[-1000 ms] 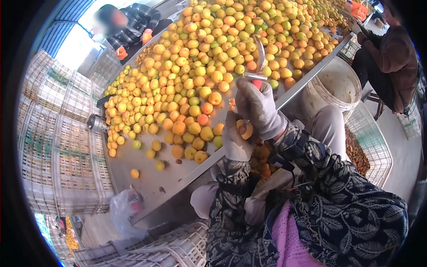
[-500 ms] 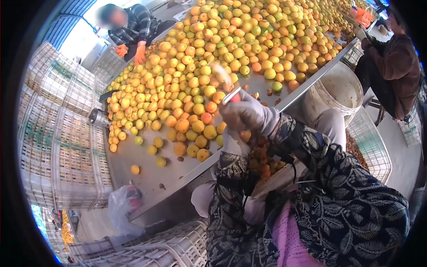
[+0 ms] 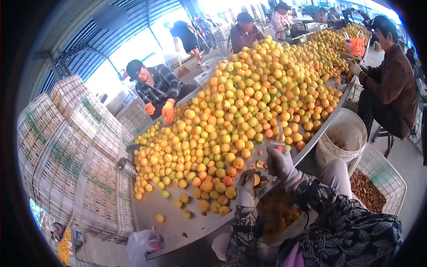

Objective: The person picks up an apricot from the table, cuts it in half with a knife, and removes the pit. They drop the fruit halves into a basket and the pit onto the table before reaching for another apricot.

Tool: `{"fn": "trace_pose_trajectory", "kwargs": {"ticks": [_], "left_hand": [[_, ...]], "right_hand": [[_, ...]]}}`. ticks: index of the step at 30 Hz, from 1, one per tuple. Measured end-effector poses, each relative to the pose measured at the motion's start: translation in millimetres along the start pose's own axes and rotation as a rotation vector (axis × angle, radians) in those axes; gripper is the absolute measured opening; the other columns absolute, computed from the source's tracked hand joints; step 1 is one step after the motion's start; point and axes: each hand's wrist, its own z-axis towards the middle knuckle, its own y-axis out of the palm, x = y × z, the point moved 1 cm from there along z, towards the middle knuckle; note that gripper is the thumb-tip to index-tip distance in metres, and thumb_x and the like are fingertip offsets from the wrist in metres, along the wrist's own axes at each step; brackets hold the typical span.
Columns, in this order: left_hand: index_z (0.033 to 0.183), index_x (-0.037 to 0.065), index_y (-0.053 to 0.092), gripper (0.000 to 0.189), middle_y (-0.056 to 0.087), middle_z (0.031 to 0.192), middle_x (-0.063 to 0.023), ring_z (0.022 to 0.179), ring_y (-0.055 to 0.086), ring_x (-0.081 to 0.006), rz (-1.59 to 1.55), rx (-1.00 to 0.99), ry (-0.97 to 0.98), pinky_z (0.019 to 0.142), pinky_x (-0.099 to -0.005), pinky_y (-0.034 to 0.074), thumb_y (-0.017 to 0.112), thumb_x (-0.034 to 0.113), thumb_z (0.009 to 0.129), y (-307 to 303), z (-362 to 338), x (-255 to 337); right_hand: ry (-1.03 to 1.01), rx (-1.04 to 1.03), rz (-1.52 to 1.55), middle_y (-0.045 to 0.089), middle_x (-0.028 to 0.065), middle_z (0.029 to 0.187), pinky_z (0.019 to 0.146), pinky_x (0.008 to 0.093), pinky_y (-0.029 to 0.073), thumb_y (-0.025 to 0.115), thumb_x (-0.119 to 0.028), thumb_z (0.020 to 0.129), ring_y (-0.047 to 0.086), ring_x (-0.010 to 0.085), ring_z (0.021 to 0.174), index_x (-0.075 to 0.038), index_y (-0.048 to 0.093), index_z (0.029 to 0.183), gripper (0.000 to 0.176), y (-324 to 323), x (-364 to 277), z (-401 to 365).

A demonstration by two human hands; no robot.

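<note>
One cut fruit (image 3: 256, 180): orange, cut face showing, in the left hand (image 3: 246, 190), near the edge of the counter (image 3: 200, 223).
Left grip: gloved fingers curled about the cut fruit, pinching it; exact contacts too small to tell.
Right grip: the right hand (image 3: 282, 165), gloved, wrapped round the red handle of a knife (image 3: 280, 131); apart from the cut fruit.
Knife: curved blade, pointing up and away from the wearer, fruit pile (image 3: 213, 133) behind it.
Fruit pile: many whole pieces, yellow to orange, a few green, heaped along the metal counter; some loose towards the near left.
Scraps (image 3: 259, 164): small orange and brown bits on the counter, near both hands.
Fruit below (image 3: 278, 211): a blurred mass under the hands; its container cannot be made out.
Bucket (image 3: 329, 153): off-white, right of the counter, beside the wearer's knee (image 3: 336, 175).
Low crate (image 3: 393, 175): pale, slatted, holding small brown pieces (image 3: 367, 191).
Stacked crates (image 3: 49, 155): pale, at the left.
Plastic bag (image 3: 138, 247): translucent, at the counter's near left corner.
Co-workers: a person with orange gloves (image 3: 168, 111) across the counter; a person in a brown jacket (image 3: 393, 71) seated at the right; others farther back.
</note>
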Motion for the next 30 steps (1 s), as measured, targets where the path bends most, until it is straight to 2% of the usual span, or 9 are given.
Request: {"fn": "trace_pose_trajectory", "kwargs": {"ticks": [5,7,9,11,17,19,21,25,30], "left_hand": [[0.097,0.004,0.059,0.007,0.062,0.083,-0.0060,0.067,0.063,-0.0186,0.138,0.302,-0.016,0.056,-0.0319,0.054,0.056,0.009,0.093,-15.6,14.5,-17.0],[0.091,0.001,0.062,0.009,0.063,0.081,-0.0037,0.070,0.059,-0.0143,0.448,0.193,0.470,0.062,-0.0274,0.049,0.066,0.008,0.087,-36.2,29.5,-33.2],[0.091,0.000,0.062,0.012,0.063,0.085,-0.0054,0.072,0.058,-0.0141,0.446,0.233,0.478,0.067,-0.0274,0.048,0.070,0.003,0.082,-42.2,28.2,-35.5],[0.090,0.002,0.062,0.013,0.062,0.081,-0.0044,0.066,0.057,-0.0136,0.178,0.324,0.138,0.056,-0.0277,0.048,0.070,0.010,0.084,-13.5,14.0,-14.4],[0.108,0.005,0.056,0.028,0.064,0.094,-0.0100,0.075,0.064,-0.0238,-0.052,0.204,-0.120,0.059,-0.0394,0.055,0.050,0.030,0.097,-37.6,18.1,-16.4],[0.116,0.006,0.054,0.037,0.062,0.101,-0.0124,0.081,0.064,-0.0272,-0.118,0.163,-0.101,0.063,-0.0464,0.056,0.048,0.037,0.097,-36.6,12.1,-12.8],[0.118,0.005,0.053,0.031,0.061,0.107,-0.0140,0.087,0.064,-0.0286,-0.117,0.127,-0.259,0.073,-0.0476,0.056,0.047,0.027,0.097,-11.8,-5.5,5.6],[0.116,0.005,0.055,0.026,0.063,0.107,-0.0116,0.088,0.065,-0.0271,0.007,0.228,-0.170,0.077,-0.0455,0.056,0.048,0.018,0.095,-16.1,-17.3,7.0],[0.100,0.002,0.065,0.019,0.064,0.089,-0.0052,0.082,0.058,-0.0122,0.593,0.116,0.084,0.074,-0.0277,0.048,0.055,0.017,0.093,6.2,-53.1,21.5]], "right_hand": [[0.062,-0.007,-0.103,0.049,0.0001,0.051,0.037,0.0259,0.036,0.057,-0.022,0.090,0.046,0.0102,0.040,-0.007,0.055,0.074,0.022,-11.8,6.1,-15.4],[0.035,-0.066,-0.156,0.051,-0.0026,0.055,0.039,0.0234,0.033,0.060,-0.020,0.089,0.045,0.0073,0.042,-0.009,0.057,0.078,0.016,-20.3,7.5,-21.1],[0.124,-0.090,-0.107,0.051,-0.0038,0.055,0.039,0.0220,0.032,0.060,-0.021,0.090,0.043,0.0059,0.042,-0.009,0.060,0.082,0.014,-38.8,26.4,-20.9],[0.176,-0.087,-0.173,0.050,-0.0020,0.055,0.038,0.0241,0.030,0.062,-0.026,0.089,0.043,0.0067,0.042,-0.006,0.056,0.065,0.032,-44.0,32.4,-19.3],[0.313,-0.171,-0.361,0.051,-0.0053,0.056,0.043,0.0217,0.033,0.063,-0.023,0.089,0.043,0.0039,0.046,0.000,0.067,0.089,0.023,-29.0,23.2,-29.7],[0.381,-0.264,-0.480,0.064,0.0048,0.079,0.046,0.0256,0.044,0.066,-0.027,0.085,0.054,0.0111,0.050,0.000,0.066,0.102,0.032,-28.5,28.7,-26.9],[0.122,-0.471,-0.752,0.067,0.0104,0.086,0.057,0.0302,0.051,0.065,-0.026,0.085,0.063,0.0172,0.066,0.000,0.063,0.108,0.035,-29.6,45.6,-20.6],[0.167,-0.389,-1.122,0.068,0.0152,0.093,0.080,0.0348,0.050,0.066,-0.026,0.083,0.065,0.0262,0.088,-0.006,0.062,0.114,0.037,-12.1,21.6,-19.9],[0.141,-0.546,-0.944,0.068,0.0165,0.092,0.080,0.0367,0.050,0.067,-0.027,0.081,0.066,0.0283,0.089,-0.006,0.065,0.108,0.034,-23.5,45.0,-4.4]]}}
